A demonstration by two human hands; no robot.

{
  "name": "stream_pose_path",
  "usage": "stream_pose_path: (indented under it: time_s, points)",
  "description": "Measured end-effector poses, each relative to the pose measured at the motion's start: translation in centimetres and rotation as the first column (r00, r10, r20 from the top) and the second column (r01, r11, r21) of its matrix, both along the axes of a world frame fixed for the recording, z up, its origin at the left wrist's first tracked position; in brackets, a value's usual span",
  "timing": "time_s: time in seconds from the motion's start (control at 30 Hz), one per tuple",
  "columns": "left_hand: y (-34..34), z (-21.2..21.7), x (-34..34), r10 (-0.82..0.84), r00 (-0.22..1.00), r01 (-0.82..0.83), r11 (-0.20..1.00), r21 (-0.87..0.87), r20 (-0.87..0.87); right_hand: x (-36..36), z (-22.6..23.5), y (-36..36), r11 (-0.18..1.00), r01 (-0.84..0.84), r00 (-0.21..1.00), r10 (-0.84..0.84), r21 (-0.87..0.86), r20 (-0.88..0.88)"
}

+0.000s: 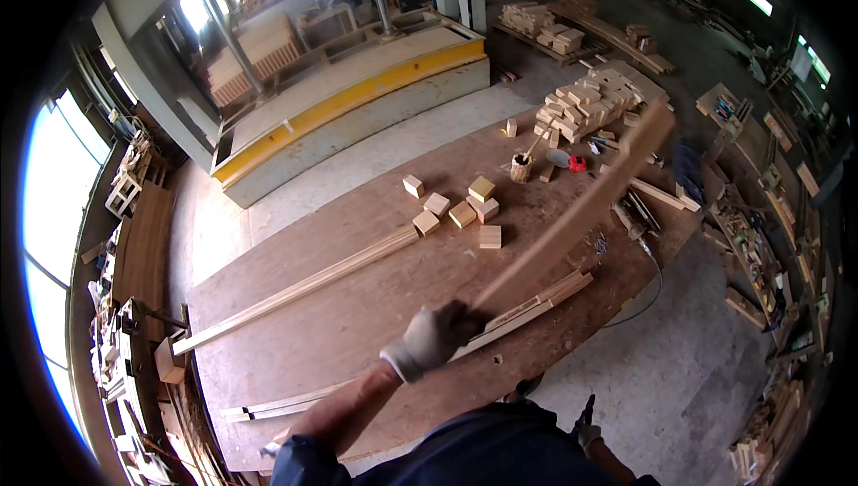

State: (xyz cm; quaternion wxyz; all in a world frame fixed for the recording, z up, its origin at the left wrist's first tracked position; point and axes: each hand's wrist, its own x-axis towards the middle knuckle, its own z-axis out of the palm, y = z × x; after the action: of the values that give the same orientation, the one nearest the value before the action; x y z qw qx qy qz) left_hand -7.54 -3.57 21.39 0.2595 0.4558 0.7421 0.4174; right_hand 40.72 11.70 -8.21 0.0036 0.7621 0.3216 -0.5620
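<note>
My left hand (425, 343), in a pale glove with dark fingers, is closed around the near end of a long wooden board (570, 222). The board slants up to the far right above the table and is blurred. Low at the right, beside my body, my gloved right hand (590, 436) is closed on a slim dark object (586, 410) whose kind I cannot make out. Beneath my left hand, slotted wooden strips (527, 312) lie along the near edge of the brown worktable (357, 325). Another long strip bundle (304, 287) lies farther left, touching a wooden block (426, 222).
Several small blocks (462, 214) sit mid-table. Toward the far right are a pile of wood pieces (585, 101), a brush pot (521, 169), a red tape measure (577, 164) and a hosed tool (635, 228). A large press with a yellow edge (357, 97) stands behind the table.
</note>
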Motion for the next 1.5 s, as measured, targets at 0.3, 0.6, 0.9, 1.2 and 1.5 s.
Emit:
stream_pose_path:
  time_s: [0.3, 0.6, 0.9, 1.2, 1.5]
  points:
    - [7.1, 17.9, -9.4, 0.050, 0.993, -0.087, 0.916, 0.392, 0.104, -2.0, -2.0, 1.2, 0.997, -0.001, 0.982, -0.014, -0.077, -0.191]
    - [5.3, 30.6, -18.5, -0.088, 0.982, -0.067, 0.666, 0.743, 0.167, -2.5, -0.3, -0.1, 0.999, 0.029, 0.998, -0.031, -0.040, -0.048]
    - [-7.3, 20.5, -20.0, 0.275, 0.843, -0.533, 0.322, 0.782, 0.462, -1.0, -1.3, -0.2, 0.999, -0.013, 1.000, 0.013, -0.045, 0.001]
    - [-30.6, -10.1, -15.8, 0.224, 0.583, -0.743, 0.536, 0.400, 0.781, -3.0, -0.5, 1.3, 0.995, -0.083, 0.996, 0.082, -0.046, -0.038]
    - [-41.4, -29.5, -1.3, 0.663, -0.491, -0.792, -0.071, -0.606, 0.564, -4.3, -6.1, 3.1, 0.965, -0.259, 0.963, 0.260, -0.030, 0.068]
